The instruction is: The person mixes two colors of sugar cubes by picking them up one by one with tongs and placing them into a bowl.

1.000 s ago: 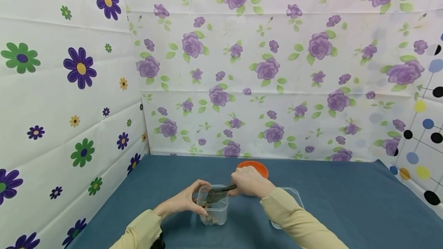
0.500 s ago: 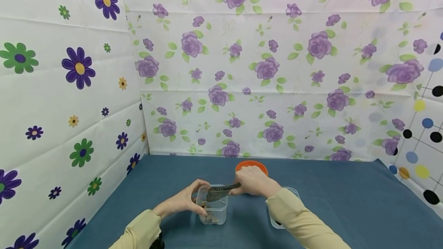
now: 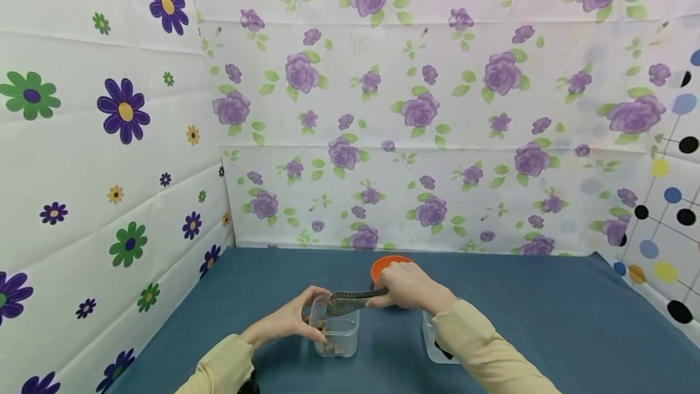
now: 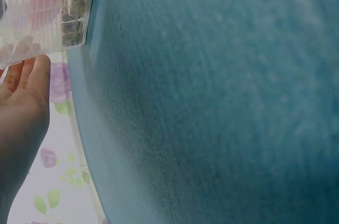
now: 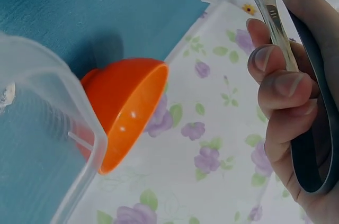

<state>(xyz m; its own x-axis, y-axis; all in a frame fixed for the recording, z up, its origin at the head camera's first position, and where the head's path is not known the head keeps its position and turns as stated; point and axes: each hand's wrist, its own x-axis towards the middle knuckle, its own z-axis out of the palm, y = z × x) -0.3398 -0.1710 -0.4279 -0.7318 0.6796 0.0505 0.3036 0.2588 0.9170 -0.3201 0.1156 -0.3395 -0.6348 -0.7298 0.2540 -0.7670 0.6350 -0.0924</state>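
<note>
My left hand (image 3: 290,324) grips a clear plastic container (image 3: 350,345), thumb on the near side and fingers round the far side. Small brownish cubes (image 4: 77,1) lie along its bottom, seen through the wall in the left wrist view. In my right hand (image 3: 407,287) is a pair of tongs (image 3: 350,303) with perforated heads and a dark bent handle. My fingers wrap both arms of the tongs, as the right wrist view shows. Their heads overlap the container's opening from the right; no piece shows between them.
An orange bowl (image 5: 127,107) stands behind my right hand. To the right, partly under my right sleeve (image 3: 476,339), is a second clear container (image 3: 434,351) with something black in it. Blue cloth (image 3: 547,309) covers the table; flowered sheets (image 3: 350,187) rise behind and at the sides.
My right hand has shifted right, and the tongs' heads have risen slightly in the container's opening. The left hand still holds the container in nearly the same place.
</note>
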